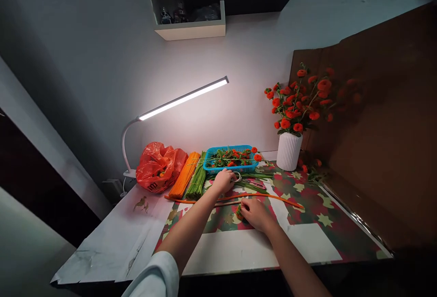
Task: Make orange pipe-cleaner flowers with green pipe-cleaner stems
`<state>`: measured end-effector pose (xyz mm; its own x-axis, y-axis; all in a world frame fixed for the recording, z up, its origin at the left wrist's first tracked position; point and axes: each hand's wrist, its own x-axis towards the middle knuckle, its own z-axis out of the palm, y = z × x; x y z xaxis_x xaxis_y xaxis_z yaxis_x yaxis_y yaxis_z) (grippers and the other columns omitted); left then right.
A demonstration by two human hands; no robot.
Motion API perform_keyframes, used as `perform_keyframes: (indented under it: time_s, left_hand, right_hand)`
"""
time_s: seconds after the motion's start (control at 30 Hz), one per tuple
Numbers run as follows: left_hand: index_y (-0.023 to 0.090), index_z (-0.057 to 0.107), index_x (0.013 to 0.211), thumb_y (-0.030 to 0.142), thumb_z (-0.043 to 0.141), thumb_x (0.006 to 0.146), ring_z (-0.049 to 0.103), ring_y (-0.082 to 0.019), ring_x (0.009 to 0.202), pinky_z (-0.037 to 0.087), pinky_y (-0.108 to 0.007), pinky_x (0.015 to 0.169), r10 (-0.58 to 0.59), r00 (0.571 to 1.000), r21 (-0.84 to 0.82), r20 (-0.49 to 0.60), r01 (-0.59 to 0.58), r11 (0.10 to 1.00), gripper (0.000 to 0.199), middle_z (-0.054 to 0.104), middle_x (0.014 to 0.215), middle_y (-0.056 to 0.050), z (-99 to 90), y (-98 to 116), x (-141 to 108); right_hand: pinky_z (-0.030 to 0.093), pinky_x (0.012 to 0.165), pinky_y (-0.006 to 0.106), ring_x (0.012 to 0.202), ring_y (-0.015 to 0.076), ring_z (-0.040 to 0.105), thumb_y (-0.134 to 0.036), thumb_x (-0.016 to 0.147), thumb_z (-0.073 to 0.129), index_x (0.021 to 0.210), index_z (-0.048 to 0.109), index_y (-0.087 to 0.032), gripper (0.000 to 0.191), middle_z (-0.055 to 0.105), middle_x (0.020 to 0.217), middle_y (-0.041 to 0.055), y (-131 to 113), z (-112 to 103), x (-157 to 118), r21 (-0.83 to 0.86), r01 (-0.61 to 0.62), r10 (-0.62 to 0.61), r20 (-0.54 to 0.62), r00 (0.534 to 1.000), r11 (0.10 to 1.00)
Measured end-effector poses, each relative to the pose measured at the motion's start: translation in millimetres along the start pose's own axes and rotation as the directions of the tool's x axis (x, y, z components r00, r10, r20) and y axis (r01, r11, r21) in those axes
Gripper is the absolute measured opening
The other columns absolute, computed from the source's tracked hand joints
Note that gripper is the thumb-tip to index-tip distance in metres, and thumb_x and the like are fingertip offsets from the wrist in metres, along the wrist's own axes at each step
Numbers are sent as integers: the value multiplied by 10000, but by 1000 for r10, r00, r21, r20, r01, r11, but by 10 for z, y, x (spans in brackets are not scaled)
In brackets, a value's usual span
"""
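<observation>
The left hand (224, 181) reaches forward over the surface (109, 238), its fingers bent at a white ring (239, 177); whether they are closed on it cannot be told. Nearer the person, the right hand (255, 214) has its fingertips pinched together on a small orange-and-green flower piece (238, 213), which sits just to the left of the fingers, low over the patterned covering. Between the two hands, a long orange strip (266, 195) bows across the surface. Loose green stems (261, 175) lie to the right of the left hand, with a pink item (256, 185) among them. Behind that hand stands a blue basket (212, 168) filled with green sprigs and red-orange blooms. To its left lie a bundle of green stems (195, 184), a bundle of orange stems (184, 177) and, beyond these, a red plastic bag (150, 165). On the right, a white ribbed vase (289, 153) holds tall red-orange flowers (292, 114) beside a brown cardboard panel (378, 133). A lit lamp (184, 100) slants above the basket.
</observation>
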<state>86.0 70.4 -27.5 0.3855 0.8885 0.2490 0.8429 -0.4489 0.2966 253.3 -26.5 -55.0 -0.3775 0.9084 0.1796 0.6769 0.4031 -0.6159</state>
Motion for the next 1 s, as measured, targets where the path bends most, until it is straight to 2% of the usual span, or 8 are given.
perform_keyframes:
  time_s: [0.17,0.3,0.47,0.57,0.7,0.8,0.9,1.0]
  left_hand:
    - [187,680,664,164,633,670,511,-300,939,400,-373,792,-26,1000,2,8,26,1000,53,633,843,-119,48,75,86]
    - [185,641,653,243,646,673,518,-254,889,407,-331,760,-44,999,-72,-1,43,996,62,625,810,-77,34,52,121]
    - [147,622,732,359,638,655,533,-166,655,402,-257,581,-95,995,-225,8,94,970,226,591,679,-2,-69,-46,78]
    - [138,620,788,346,596,677,536,-151,631,403,-245,569,-108,994,-295,-17,98,950,237,593,675,2,-162,-53,42]
    - [141,618,784,325,548,688,521,-157,640,399,-254,587,-105,992,-305,-66,80,949,219,574,665,-3,-291,17,37]
    - [159,621,701,304,591,639,512,-179,692,392,-271,636,-37,997,-263,-70,17,965,160,570,682,-15,-334,123,90]
    - [176,643,665,269,628,601,520,-208,761,391,-288,697,81,996,-226,-30,-86,970,114,593,715,-28,-291,293,205]
    - [177,687,770,259,630,626,532,-246,828,399,-304,718,286,956,-100,65,-278,955,175,635,788,-59,-198,543,385]
  right_hand:
    - [220,581,239,579,115,409,-136,768,437,596,437,-178,177,499,582,-27,22,30,12,-2,8,-8,-8,1000,1000]
    - [217,577,238,584,118,407,-139,772,443,611,464,-180,167,508,590,-23,31,37,17,-6,6,-6,-23,1000,1000]
    - [230,594,235,576,112,414,-125,760,456,608,476,-176,162,513,583,-27,9,18,15,-2,11,-12,-23,1000,1000]
    - [230,594,236,583,115,422,-129,759,456,599,474,-175,167,525,590,-20,-7,5,10,10,12,-12,-37,999,1000]
    - [231,593,239,589,120,425,-141,749,474,599,484,-174,153,538,595,-12,-21,-2,12,3,-1,1,-26,1000,1000]
    - [240,605,241,598,123,445,-145,755,476,623,514,-174,140,568,617,-4,-35,-4,16,6,-2,3,-22,1000,1000]
    - [242,606,243,609,127,465,-156,772,473,629,530,-171,155,597,650,7,-57,-10,15,15,-7,8,-18,1000,1000]
    - [235,591,243,595,126,461,-187,782,491,605,510,-172,179,579,620,3,-74,-8,15,4,-29,29,-12,1000,1000]
